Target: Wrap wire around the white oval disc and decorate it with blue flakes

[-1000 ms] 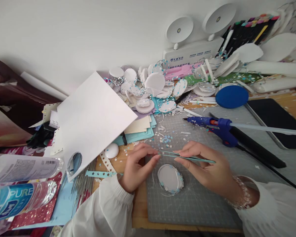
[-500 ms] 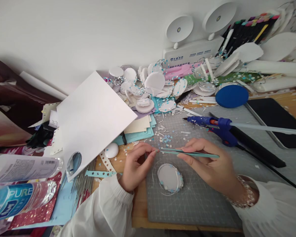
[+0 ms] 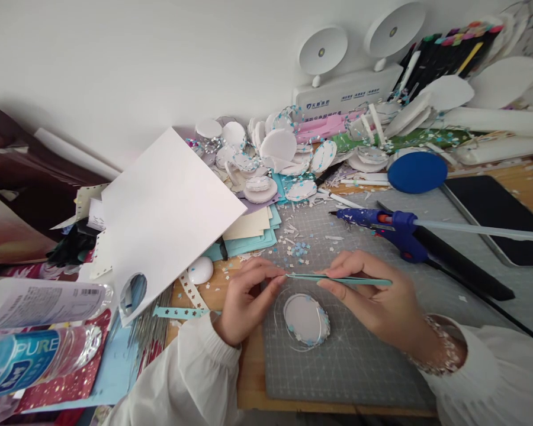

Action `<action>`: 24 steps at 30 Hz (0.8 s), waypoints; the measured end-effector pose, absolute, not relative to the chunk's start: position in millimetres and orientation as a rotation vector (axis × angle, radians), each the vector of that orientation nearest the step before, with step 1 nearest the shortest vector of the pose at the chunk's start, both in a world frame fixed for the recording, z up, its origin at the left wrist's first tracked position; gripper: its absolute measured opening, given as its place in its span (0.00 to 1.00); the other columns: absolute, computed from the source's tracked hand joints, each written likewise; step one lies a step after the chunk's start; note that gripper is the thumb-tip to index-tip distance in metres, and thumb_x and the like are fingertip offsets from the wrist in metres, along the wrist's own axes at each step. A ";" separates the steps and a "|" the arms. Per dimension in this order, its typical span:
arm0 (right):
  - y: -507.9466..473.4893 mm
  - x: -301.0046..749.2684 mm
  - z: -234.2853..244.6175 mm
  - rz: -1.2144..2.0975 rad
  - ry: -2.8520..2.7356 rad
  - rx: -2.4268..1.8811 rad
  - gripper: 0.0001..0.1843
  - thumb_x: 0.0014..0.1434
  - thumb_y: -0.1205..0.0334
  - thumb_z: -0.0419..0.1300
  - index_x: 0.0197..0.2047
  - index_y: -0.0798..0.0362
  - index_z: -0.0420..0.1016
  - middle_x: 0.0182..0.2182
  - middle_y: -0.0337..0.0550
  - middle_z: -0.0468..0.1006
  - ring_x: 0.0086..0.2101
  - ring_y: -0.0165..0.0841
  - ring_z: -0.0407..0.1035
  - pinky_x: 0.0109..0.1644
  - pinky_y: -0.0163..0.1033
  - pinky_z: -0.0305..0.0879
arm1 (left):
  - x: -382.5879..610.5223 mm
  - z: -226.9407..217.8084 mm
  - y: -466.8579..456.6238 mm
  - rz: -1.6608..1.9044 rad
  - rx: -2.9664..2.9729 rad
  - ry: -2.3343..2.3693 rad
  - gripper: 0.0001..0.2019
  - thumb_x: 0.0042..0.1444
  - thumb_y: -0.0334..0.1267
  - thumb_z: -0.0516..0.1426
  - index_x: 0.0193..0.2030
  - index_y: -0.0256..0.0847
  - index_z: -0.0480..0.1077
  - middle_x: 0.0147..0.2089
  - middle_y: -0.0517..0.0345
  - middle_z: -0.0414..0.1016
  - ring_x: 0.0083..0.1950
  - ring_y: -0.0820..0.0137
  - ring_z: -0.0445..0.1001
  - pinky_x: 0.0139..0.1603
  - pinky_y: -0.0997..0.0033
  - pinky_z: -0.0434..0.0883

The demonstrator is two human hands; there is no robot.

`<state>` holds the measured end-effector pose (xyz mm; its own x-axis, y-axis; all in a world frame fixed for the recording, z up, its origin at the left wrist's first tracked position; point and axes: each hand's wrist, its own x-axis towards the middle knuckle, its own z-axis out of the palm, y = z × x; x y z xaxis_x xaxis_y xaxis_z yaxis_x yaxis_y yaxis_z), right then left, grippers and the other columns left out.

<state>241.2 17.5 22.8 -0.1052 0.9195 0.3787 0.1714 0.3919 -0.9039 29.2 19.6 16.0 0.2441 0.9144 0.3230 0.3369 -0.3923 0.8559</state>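
Note:
My right hand [image 3: 371, 296] pinches a pair of pale green tweezers [image 3: 357, 280], their tips pointing left. Those tips meet the thumb and forefinger of my left hand [image 3: 253, 299], which are pressed together; anything between them is too small to make out. Below, on the grey cutting mat [image 3: 350, 373], lies a white disc [image 3: 305, 319] with small blue and white pieces and thin clear wire around its rim. Past the tweezers is a scatter of tiny blue and white stars [image 3: 300, 249].
A blue glue gun [image 3: 397, 228] lies at right, beside a dark phone [image 3: 501, 216]. White foam board [image 3: 169, 213] leans over papers at left, near a water bottle [image 3: 35, 355]. Decorated white discs [image 3: 278, 148] pile up along the wall. A blue round lid [image 3: 417, 173] sits behind the glue gun.
The tweezers' tips have come together and now touch my left fingertips; before, they were apart. My left fingers have shifted slightly. The disc has stayed in place.

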 end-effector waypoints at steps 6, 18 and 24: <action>21.1 243.3 26.2 0.944 -1.456 -1.059 0.06 0.55 0.64 0.67 0.30 0.50 0.72 0.27 0.39 0.76 0.29 0.31 0.74 0.30 0.32 0.72 | 31.9 17.3 19.3 1.151 1.835 1.162 0.04 0.59 0.31 0.60 0.35 0.38 0.77 0.33 0.53 0.78 0.36 0.69 0.74 0.37 0.70 0.71; 21.6 240.5 52.3 0.185 -1.998 -0.681 0.10 0.58 0.74 0.60 0.40 0.50 0.75 0.32 0.43 0.82 0.31 0.32 0.74 0.35 0.40 0.74 | 24.0 22.0 21.1 1.153 1.559 1.092 0.17 0.62 0.48 0.57 0.29 0.39 0.78 0.29 0.53 0.74 0.33 0.67 0.70 0.37 0.67 0.68; 17.5 206.2 58.1 -0.288 -2.306 -0.369 0.13 0.63 0.74 0.54 0.30 0.53 0.76 0.28 0.43 0.80 0.28 0.31 0.70 0.33 0.40 0.71 | 18.2 15.4 17.3 1.034 1.318 1.015 0.22 0.58 0.54 0.58 0.24 0.38 0.77 0.20 0.59 0.65 0.27 0.70 0.64 0.32 0.68 0.63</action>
<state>206.2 17.5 58.1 -0.6630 0.1752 0.7279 0.3486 0.9327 0.0930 18.2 17.3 15.4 0.2459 0.9693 0.0100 -0.0077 -0.0083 0.9999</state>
